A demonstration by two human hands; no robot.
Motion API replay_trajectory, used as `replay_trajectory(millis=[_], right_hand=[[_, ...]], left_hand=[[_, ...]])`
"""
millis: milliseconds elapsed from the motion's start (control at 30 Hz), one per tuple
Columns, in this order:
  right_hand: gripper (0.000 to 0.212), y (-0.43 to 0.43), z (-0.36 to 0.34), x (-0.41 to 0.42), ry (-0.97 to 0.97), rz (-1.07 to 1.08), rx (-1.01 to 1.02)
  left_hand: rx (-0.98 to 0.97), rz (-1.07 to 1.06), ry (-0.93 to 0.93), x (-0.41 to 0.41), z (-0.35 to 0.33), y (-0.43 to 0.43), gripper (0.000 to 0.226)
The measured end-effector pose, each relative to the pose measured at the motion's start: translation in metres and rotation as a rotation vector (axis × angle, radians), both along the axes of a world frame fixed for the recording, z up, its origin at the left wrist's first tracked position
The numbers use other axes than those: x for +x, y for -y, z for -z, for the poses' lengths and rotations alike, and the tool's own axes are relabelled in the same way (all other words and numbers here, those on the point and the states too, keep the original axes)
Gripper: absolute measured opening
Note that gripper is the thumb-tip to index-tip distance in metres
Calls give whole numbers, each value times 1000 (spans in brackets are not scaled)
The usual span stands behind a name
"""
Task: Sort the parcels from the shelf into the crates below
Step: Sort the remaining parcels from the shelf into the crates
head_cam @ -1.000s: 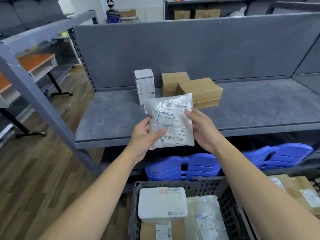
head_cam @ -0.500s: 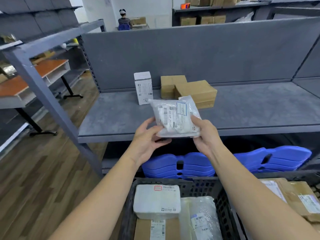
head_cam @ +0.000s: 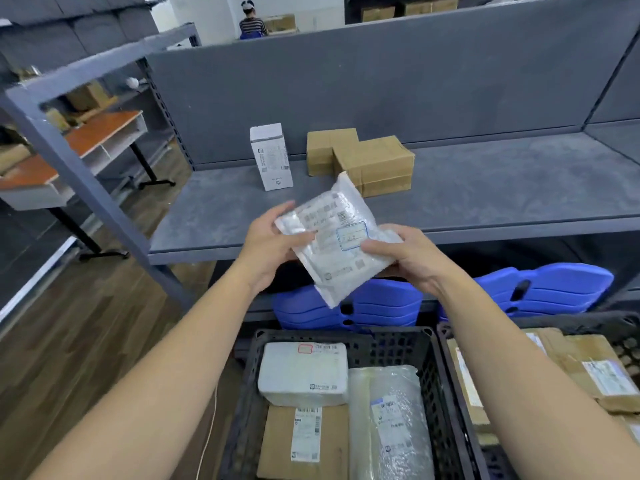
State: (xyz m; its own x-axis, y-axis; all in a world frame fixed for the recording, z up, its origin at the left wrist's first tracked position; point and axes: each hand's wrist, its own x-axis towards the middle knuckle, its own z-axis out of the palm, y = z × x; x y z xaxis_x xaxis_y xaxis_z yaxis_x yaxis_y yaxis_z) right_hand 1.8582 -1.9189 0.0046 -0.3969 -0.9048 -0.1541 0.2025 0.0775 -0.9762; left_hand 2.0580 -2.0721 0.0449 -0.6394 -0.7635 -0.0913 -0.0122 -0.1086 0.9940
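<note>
Holding the bag [head_cam: 337,237] in both hands, tilted, in front of the shelf [head_cam: 485,188] edge and above the crate [head_cam: 438,393]. Your left hand [head_cam: 268,249] grips its left edge, thumb on top. Your right hand [head_cam: 410,256] pinches the right side, thumb on the label. On the shelf: white box [head_cam: 272,155], brown boxes [head_cam: 367,161]. Crate already holds parcels [head_cam: 304,372].

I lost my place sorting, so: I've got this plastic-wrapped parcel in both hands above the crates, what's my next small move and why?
Likely lower the wrapped parcel into the black crate just below. The left hand and right hand both grip it clear of the shelf, label up, and that crate already holds a similar plastic-wrapped packet.
</note>
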Motion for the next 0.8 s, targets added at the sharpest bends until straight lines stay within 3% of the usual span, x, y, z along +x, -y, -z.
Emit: replay_trajectory(millis=[67,233,800], right_hand=[[39,4,5,9,-64,50,12],[26,4,24,25,-16,85,-5],[19,6,6,27,-34,171,-78]], left_hand=[[101,-167,-103,-7,4,-8,63],[-36,-20,69,-9,29,-33,50],[-38,21,56,-4,23,-34,48]])
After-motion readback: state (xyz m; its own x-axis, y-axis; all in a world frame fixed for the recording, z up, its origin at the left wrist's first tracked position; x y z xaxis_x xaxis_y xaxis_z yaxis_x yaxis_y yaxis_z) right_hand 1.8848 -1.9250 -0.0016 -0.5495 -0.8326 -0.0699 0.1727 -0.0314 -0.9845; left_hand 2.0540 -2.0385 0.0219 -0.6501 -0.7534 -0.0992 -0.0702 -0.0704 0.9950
